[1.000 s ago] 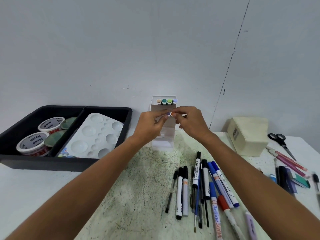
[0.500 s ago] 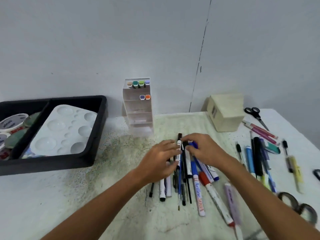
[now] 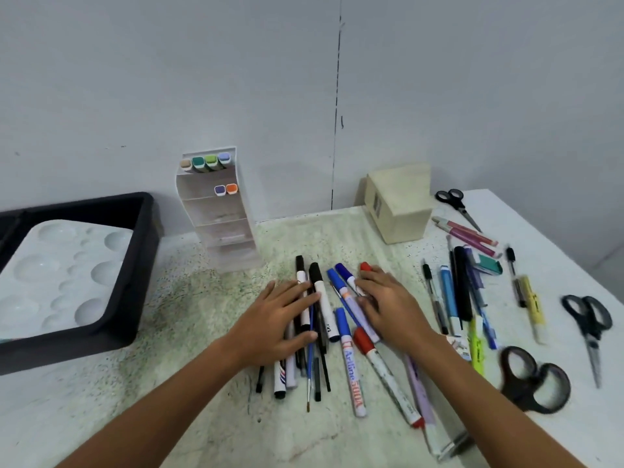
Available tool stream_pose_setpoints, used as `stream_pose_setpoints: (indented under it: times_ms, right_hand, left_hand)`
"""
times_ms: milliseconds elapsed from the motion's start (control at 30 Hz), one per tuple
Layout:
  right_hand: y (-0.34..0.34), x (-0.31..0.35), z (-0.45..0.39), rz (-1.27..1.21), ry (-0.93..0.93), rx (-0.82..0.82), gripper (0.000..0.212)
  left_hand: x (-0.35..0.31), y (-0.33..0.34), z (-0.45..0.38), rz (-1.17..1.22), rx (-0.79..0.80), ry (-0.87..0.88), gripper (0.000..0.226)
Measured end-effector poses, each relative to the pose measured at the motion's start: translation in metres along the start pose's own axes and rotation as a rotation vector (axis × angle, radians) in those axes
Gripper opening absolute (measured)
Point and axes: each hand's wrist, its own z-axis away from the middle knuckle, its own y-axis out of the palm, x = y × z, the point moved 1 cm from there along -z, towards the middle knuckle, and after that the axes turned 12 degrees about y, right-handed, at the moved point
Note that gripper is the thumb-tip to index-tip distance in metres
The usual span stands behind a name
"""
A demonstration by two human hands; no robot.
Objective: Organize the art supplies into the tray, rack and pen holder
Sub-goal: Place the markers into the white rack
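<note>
Both hands are now lying flatter on the loose pile of markers and pens [image 3: 324, 332] than half a second ago. Left hand [image 3: 280, 319] is pressing the black markers with relaxed fingers; right hand [image 3: 388, 305] is resting, released, on blue ones. Beyond them, the white tiered marker rack [image 3: 219, 224] is standing on the speckled worktop [image 3: 189, 298].

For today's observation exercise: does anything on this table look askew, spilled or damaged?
Nothing looks spilled or broken. The rack stands upright but mostly unfilled, with six markers in its top two rows. The pile of pens lies loose and crisscrossed under the left hand and right hand.
</note>
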Motion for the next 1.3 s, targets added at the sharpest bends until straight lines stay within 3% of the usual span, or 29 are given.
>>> stream_pose_setpoints:
  times_ms: [100,233,367,600,733,867,967,1033,1200,1300]
  right_hand:
    - [-0.002,0.002,-0.005,-0.204,0.014,0.015,0.036]
    - [-0.026,-0.007,-0.009,-0.493,0.191,-0.066,0.032]
    - [-0.051,-0.030,0.005,-0.408,0.215,-0.082,0.029]
    - [-0.058,-0.073,0.047,-0.184,0.174,-0.194,0.024]
    - [-0.067,-0.088,0.060,-0.233,0.247,-0.393,0.029]
    - [-0.078,-0.105,0.064,-0.309,0.364,-0.463,0.027]
    - [-0.081,-0.111,0.068,-0.351,0.402,-0.432,0.027]
    - [-0.082,-0.111,0.070,-0.343,0.403,-0.403,0.025]
    - [-0.083,-0.108,0.068,-0.354,0.449,-0.306,0.018]
    - [-0.084,-0.110,0.066,-0.231,0.516,-0.199,0.010]
  left_hand:
    - [0.005,-0.003,-0.002,-0.003,-0.056,0.009,0.058]
    - [0.003,-0.010,-0.022,-0.024,-0.191,-0.023,0.040]
    - [-0.021,-0.007,-0.049,0.035,-0.260,0.094,0.032]
    - [-0.089,0.024,-0.086,0.147,0.014,0.454,0.037]
    - [-0.096,0.027,-0.105,0.139,0.144,0.494,0.036]
    - [-0.087,0.025,-0.112,0.186,0.142,0.531,0.026]
    - [-0.081,0.022,-0.114,0.248,0.096,0.496,0.025]
    - [-0.079,0.014,-0.115,0.415,0.087,0.435,0.025]
    - [-0.073,-0.001,-0.118,0.880,0.091,0.096,0.022]
    - [-0.074,-0.004,-0.120,1.077,-0.018,-0.030,0.028]
